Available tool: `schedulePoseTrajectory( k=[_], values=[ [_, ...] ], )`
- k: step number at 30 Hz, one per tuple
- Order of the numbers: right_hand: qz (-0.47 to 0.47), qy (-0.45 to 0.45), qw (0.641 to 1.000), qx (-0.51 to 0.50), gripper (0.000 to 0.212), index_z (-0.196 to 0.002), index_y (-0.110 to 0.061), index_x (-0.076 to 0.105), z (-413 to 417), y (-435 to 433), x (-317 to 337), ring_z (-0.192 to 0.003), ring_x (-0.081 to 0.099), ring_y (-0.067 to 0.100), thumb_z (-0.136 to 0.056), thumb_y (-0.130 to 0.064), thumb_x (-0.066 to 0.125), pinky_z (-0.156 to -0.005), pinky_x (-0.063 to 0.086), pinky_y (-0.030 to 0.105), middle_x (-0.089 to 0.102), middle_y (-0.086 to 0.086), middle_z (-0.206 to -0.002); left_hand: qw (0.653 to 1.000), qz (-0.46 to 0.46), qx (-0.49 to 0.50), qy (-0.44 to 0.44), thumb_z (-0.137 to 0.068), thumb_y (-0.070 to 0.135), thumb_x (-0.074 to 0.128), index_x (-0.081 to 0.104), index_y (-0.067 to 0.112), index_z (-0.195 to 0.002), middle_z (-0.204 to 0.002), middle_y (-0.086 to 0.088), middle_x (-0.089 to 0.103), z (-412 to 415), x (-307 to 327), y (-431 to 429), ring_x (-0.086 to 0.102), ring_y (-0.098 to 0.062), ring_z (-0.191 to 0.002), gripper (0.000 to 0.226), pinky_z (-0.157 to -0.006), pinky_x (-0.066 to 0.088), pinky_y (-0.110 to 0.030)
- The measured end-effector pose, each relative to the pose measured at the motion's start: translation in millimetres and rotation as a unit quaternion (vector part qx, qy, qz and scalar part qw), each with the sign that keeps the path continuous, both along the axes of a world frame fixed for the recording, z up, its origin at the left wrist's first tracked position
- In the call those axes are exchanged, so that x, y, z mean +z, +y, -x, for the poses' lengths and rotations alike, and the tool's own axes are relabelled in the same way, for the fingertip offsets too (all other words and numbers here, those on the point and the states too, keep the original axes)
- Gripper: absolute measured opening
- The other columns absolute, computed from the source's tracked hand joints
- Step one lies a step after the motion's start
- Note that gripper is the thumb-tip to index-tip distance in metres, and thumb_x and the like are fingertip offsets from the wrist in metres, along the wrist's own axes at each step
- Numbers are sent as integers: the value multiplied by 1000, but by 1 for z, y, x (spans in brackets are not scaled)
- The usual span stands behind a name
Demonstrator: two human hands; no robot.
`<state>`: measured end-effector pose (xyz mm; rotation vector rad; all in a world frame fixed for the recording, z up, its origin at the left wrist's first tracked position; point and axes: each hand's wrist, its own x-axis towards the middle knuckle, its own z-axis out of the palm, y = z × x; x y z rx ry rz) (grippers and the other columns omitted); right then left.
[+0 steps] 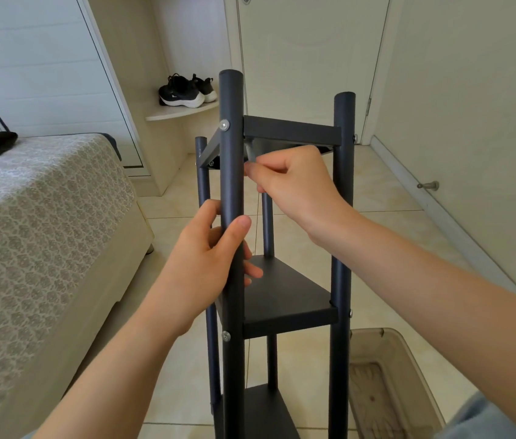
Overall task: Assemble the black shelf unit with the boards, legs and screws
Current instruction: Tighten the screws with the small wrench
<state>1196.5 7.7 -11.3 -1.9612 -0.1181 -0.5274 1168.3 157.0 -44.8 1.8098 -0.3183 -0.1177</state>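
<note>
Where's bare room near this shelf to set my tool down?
Bare tile lies between the shelf unit and the right wall, beyond the brown bin; a narrower strip between bed and unit. The middle board is bare. Crowded: under the top board, where the right hand pinches a silver tool; the left hand grips the front leg.

The black shelf unit (288,324) stands upright mid-frame. Three flat boards (282,289) sit between four round legs (342,217). Silver screws (224,124) shine on the front leg (231,172). A small gray rod (250,152) pokes up under the top board (291,133).
</note>
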Motion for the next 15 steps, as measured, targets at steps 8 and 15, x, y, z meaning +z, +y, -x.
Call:
schedulePoseTrajectory(
  k=[8,15],
  values=[
    [-8,-20,1000,-5,40,-68,9,63,-7,-2,-3,-54,41,14,-94,-21,63,-60,39,25,49,15,-55,999,-28,-11,-13,-98,36,52,49,24,-112,-79,-16,67,2,2,0,75,-27,-69,19,-70,63,-47],
    [-16,-88,995,-46,23,-78,1,73,-19,10,-25,-75,66,34,-92,-14,62,-72,55,49,69,16,-71,999,-33,-26,-27,-88,45,52,49,28,-112,-77,-14,67,5,1,-3,75,-26,-69,30,-71,64,-46]
  ],
)
